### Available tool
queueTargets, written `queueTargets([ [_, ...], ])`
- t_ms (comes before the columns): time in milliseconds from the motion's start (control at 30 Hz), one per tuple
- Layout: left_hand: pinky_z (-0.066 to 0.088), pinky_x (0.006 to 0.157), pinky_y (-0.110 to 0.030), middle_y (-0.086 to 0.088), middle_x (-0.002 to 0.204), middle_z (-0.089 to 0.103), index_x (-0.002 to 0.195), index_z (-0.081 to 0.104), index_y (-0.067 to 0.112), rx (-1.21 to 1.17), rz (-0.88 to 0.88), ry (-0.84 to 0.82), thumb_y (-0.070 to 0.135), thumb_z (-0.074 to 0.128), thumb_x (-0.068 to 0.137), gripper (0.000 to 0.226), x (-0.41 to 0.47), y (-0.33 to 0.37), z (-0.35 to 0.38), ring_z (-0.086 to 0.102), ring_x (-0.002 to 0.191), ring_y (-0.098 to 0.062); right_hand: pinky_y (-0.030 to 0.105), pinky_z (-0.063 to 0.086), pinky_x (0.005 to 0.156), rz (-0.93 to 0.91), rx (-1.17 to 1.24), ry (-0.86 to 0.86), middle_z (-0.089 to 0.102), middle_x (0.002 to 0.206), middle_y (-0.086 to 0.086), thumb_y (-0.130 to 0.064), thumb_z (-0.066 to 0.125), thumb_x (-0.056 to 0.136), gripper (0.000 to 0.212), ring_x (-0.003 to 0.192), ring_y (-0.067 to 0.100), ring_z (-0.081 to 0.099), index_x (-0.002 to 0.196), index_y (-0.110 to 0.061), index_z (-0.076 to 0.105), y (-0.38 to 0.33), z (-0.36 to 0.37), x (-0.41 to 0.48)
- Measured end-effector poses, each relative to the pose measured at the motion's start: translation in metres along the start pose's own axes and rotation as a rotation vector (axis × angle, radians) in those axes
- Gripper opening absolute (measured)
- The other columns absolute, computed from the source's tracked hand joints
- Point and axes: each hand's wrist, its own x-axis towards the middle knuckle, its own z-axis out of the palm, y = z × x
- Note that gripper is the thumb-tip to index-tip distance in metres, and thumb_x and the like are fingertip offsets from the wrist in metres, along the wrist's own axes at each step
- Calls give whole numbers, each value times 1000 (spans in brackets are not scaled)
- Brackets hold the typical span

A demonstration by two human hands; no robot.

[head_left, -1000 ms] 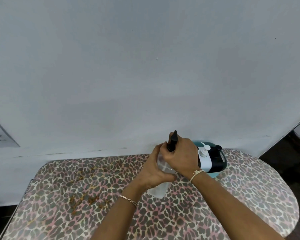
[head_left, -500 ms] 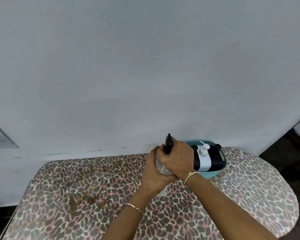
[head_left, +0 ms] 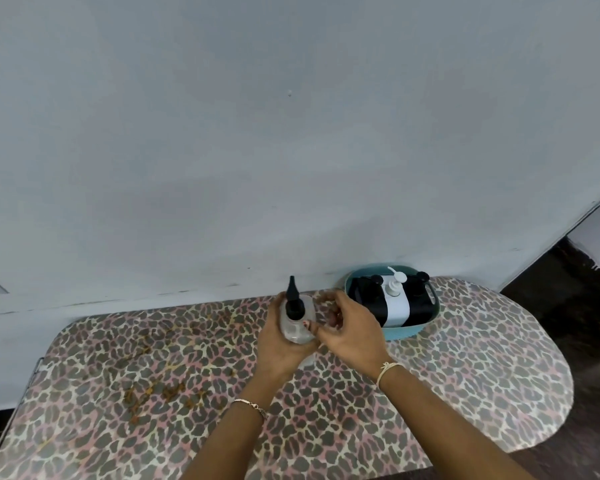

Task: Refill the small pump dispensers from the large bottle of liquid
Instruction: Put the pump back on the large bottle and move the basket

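A clear plastic bottle (head_left: pixel 296 326) with a black pointed pump top (head_left: pixel 293 296) stands upright on the table's far side. My left hand (head_left: pixel 280 344) is wrapped around its body. My right hand (head_left: pixel 349 329) hovers just right of the bottle, fingers curled and apart, holding nothing. Behind my right hand a teal basket (head_left: pixel 407 331) holds two black dispensers (head_left: pixel 419 301) and a white dispenser (head_left: pixel 395 299), all with pump heads.
The table (head_left: pixel 465 368) has a leopard-print cover with brownish stains (head_left: pixel 160 393) on its left half. A plain grey wall (head_left: pixel 291 150) rises right behind the table. Dark floor (head_left: pixel 575 292) shows to the right of the rounded table end.
My right hand was gripping the black pump top; it has let go and drawn back to the right. The pump top now shows fully. The bottle stays in my left hand.
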Motion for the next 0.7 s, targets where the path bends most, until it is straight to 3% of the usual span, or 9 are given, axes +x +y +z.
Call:
queueTargets([
  [133,36,93,-15,16,120,49,132,36,32,49,-37,68,17,90,58,92,2,-7,2,47,111,-2,16,40,59,143,56,-7,54,74,-15,-27,66,83,24,66,2,53,105,-26,54,29,5,-15],
  [333,42,106,-36,2,132,52,137,34,25,135,-78,92,22,90,56,99,6,-18,4,51,121,-18,28,48,58,294,95,-11,58,75,-7,-19,62,85,27,64,10,56,111,-23,58,59,14,-23],
  [467,39,108,-36,0,137,48,141,30,22,166,-63,65,25,91,56,104,6,-13,6,48,126,-19,22,43,55,321,103,-13,58,76,-6,-15,61,86,25,63,9,55,110,-24,58,66,16,-22],
  [700,34,112,-35,-2,143,43,145,27,16,174,-81,55,32,91,53,114,3,-7,9,41,132,-20,29,50,61,308,121,-35,59,78,-4,-15,60,86,24,65,12,57,108,-25,57,65,17,-17],
])
